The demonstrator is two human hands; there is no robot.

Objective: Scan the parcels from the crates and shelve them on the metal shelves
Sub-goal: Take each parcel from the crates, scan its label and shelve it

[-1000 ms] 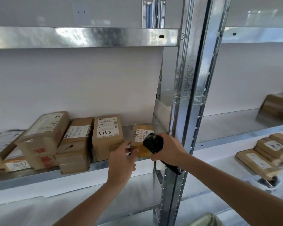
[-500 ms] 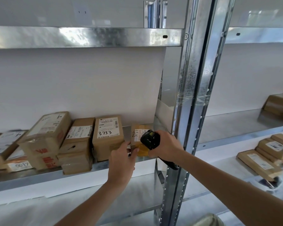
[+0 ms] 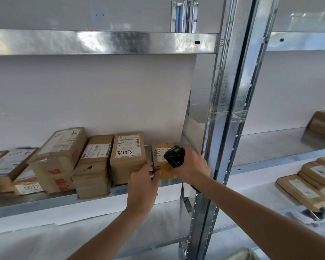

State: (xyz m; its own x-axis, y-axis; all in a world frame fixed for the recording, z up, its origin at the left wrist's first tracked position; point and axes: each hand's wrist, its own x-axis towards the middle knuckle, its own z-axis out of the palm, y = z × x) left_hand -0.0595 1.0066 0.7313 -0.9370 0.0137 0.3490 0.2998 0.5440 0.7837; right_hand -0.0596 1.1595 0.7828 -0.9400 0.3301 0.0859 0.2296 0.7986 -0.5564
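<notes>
The head view centres on a small brown parcel [image 3: 159,153] standing at the right end of a metal shelf [image 3: 45,201], just left of the upright post [image 3: 223,128]. Its white label bears handwritten digits turned sideways, seemingly "3755", though the last figures are partly hidden. The left hand [image 3: 143,186] touches the parcel's lower left corner with its fingers [image 3: 156,173], thumb out towards the neighbouring box; how firmly it grips cannot be told. The right hand [image 3: 190,167] is curled round a black scanner [image 3: 174,155], held against the parcel's front. Next on the left stands a box marked "3753" [image 3: 128,156] under a printed barcode label. Further left sit four more labelled cartons, one low one reading "0017" [image 3: 31,187], another with red printed characters. The neighbouring bay on the right holds several flat brown parcels [image 3: 304,190].
</notes>
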